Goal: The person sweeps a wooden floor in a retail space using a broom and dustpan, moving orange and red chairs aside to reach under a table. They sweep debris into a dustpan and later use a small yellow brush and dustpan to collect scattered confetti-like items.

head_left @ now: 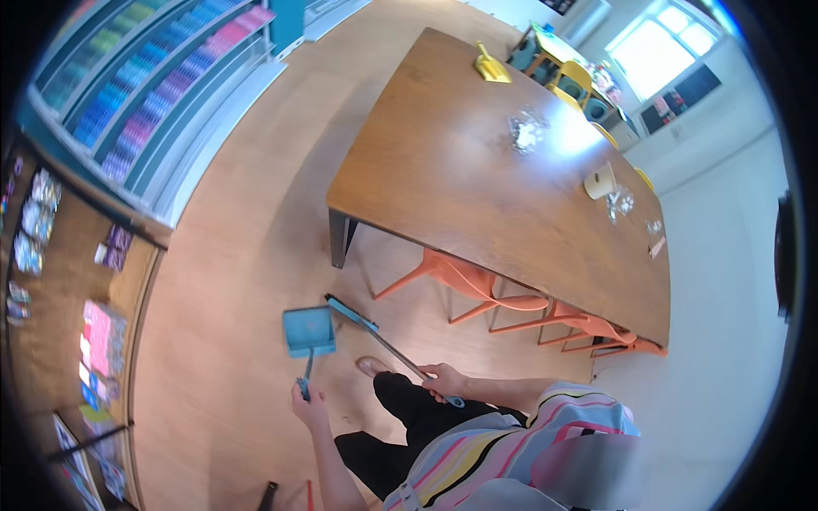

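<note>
My left hand (310,407) is closed round the short handle of a blue dustpan (308,331). The pan lies ahead of that hand, over the wooden floor; whether it touches the floor I cannot tell. In my right hand (443,382) is the grip of a long-handled broom (394,350), its shaft slanting forward and to the left. The blue broom head (351,312) with dark bristles is just right of the dustpan, near the table's front left leg (339,238). My shoe (371,366) shows behind the broom head.
A large brown table (477,162) fills the upper right, bearing a yellow dustpan (491,66), a cream cup (600,181) and clear bags (528,132). Orange chairs (464,279) stand along its near side. Shelves of colourful goods (162,94) and a wooden display (51,332) line the left.
</note>
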`<action>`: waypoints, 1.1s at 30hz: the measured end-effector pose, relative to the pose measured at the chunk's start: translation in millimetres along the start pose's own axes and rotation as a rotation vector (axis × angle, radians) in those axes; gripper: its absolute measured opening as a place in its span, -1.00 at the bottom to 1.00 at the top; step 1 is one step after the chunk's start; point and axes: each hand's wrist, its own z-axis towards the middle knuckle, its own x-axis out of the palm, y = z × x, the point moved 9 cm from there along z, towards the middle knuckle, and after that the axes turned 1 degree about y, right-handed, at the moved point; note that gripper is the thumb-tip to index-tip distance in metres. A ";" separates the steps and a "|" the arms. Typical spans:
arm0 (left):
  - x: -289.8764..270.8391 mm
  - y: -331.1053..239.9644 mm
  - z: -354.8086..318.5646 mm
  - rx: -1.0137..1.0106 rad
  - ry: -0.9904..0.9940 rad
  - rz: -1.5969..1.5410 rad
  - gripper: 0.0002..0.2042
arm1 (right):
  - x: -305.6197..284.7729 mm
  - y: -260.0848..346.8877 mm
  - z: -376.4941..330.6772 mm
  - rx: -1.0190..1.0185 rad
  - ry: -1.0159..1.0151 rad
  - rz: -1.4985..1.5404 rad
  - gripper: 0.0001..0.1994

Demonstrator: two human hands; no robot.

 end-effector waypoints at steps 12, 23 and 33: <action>-134.6 -34.5 26.8 0.052 0.350 0.465 -0.52 | 58.8 104.5 -22.9 -0.033 -0.194 -0.213 -0.56; -471.9 41.8 64.6 -0.640 0.173 0.407 -0.62 | 127.6 208.1 0.3 0.147 0.015 0.550 -0.62; -356.2 -126.0 224.7 -0.403 0.359 0.428 -0.64 | 149.9 264.8 59.8 -0.101 0.043 1.842 -0.88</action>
